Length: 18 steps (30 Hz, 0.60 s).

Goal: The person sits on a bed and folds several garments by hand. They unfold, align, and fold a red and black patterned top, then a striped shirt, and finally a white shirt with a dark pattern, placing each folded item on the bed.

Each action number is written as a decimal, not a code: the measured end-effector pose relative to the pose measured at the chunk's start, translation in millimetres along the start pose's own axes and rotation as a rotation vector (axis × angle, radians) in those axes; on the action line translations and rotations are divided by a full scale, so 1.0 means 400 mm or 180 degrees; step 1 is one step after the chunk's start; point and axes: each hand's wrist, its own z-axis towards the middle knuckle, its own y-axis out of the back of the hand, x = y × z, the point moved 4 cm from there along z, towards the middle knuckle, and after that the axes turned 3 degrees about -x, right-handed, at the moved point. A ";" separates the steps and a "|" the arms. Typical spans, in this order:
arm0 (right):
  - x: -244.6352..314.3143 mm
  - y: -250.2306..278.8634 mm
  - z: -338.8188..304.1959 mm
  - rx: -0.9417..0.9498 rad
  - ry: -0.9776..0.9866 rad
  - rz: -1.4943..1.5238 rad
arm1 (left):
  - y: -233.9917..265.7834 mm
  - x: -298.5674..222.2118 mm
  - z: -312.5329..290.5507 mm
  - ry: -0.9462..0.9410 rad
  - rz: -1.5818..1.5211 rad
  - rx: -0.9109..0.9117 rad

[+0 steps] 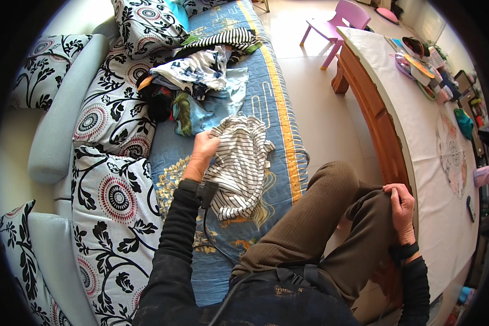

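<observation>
My left hand [205,145] is closed on the upper left edge of a white garment with dark stripes [239,168]. The garment lies loosely spread and wrinkled on the blue quilted cover beside my legs. My right hand [401,205] is at the knee of my brown trousers [364,217], fingers curled on the cloth. Just beyond the striped garment lies a heap of clothes: a light blue piece [223,106], a white one with dark blue blotches [193,70], and a black-and-white striped one [223,38].
Patterned cushions [114,198] line the sofa at left, with a grey armrest [65,114] behind. On the right stands a wooden table [375,114] under a white cloth, bearing assorted small items. A pink chair [331,30] stands on the tiled floor. A cable [214,244] runs from my left wrist.
</observation>
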 end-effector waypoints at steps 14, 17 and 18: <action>0.258 -0.137 0.125 0.1255 0.0955 -0.0116 | 0.033 -0.339 -0.214 -0.0459 -0.3165 0.1574; 0.384 -0.248 0.202 0.1099 0.1054 0.0794 | 0.068 -0.482 -0.292 -0.1012 -0.2947 0.1817; 0.423 -0.277 0.225 0.1022 0.1253 0.1145 | 0.075 -0.525 -0.313 -0.1207 -0.2858 0.1881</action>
